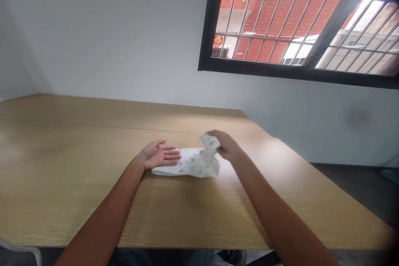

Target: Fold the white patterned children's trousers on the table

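Observation:
A small white cloth (191, 164) with tiny printed figures lies folded on the wooden table (77, 166). My left hand (158, 155) rests flat on its left end, fingers stretched out and together. My right hand (225, 144) is closed in a pinch on the cloth's right end and has lifted that end up off the table, so it curls over toward the left.
The table runs to a white wall at the back, and its right edge falls away to a dark floor (358, 187). A black-framed barred window (299, 20) is up on the right. A shoe (232, 256) shows below the table's front edge.

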A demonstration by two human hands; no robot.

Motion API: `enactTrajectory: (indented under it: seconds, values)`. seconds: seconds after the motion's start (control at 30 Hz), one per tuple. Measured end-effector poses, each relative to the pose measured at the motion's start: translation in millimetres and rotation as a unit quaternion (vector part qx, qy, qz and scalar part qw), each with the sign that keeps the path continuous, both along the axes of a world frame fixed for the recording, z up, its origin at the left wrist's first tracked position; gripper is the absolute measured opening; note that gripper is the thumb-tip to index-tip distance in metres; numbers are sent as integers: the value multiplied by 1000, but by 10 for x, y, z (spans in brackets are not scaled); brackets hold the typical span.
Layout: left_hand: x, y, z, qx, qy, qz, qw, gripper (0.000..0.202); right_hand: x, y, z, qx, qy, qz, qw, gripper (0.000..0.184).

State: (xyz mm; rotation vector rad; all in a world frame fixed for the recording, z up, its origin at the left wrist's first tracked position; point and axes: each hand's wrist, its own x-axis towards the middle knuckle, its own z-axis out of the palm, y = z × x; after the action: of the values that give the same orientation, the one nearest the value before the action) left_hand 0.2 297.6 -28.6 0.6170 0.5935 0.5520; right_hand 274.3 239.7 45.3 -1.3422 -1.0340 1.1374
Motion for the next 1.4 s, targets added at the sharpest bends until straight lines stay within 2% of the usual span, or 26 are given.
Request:
enactTrajectory:
  seconds: [0.13,0.2,0.27,0.37,0.43,0.5,0.57,0.67,0.73,0.8,0.93,1.0,1.07,1.13,1.27,1.33,1.4]
  values:
    - [17,-50,41,28,-26,-27,999,61,-804,160,-106,8,-32,-32,999,23]
    - [29,-63,54,44,-39,-34,998,65,-1088,208,-200,18,-57,-17,998,25]
    - [42,-64,66,55,-37,-16,998,63,-1263,230,-286,22,-58,13,998,28]
    - [52,-61,95,72,-22,46,996,56,-1320,219,-371,37,-17,51,998,33]
    - [36,-64,122,92,2,58,994,54,-1237,187,-409,68,-22,50,996,32]
    - [-4,-73,146,126,52,57,989,45,-1081,136,-447,128,-95,39,986,23]
    - [-60,-84,156,181,115,60,975,34,-885,73,-498,197,-202,46,958,12]
    - [-128,-97,147,298,215,58,928,32,-589,-11,-593,246,-315,87,913,10]
    - [-144,-102,138,371,281,66,883,26,-435,-42,-653,252,-363,112,890,12]
    - [-145,-111,143,409,324,81,849,26,-333,-49,-695,249,-406,134,869,14]
    - [-151,-159,201,404,363,77,836,55,-257,-33,-703,231,-456,155,845,10]
    - [-164,-180,229,415,375,56,827,56,-250,-34,-686,222,-469,153,841,10]
    - [-182,-180,230,444,402,37,800,47,-246,-43,-672,215,-479,158,836,10]
    - [-200,-153,196,479,458,61,746,38,-241,-52,-667,211,-482,170,833,10]
    - [-188,-86,89,555,540,132,619,28,-245,-65,-670,212,-489,181,826,10]
    - [-120,-101,67,592,552,142,569,33,-262,-75,-664,209,-502,177,821,9]
    - [1,-166,75,632,539,143,539,43,-289,-92,-651,205,-519,170,812,9]
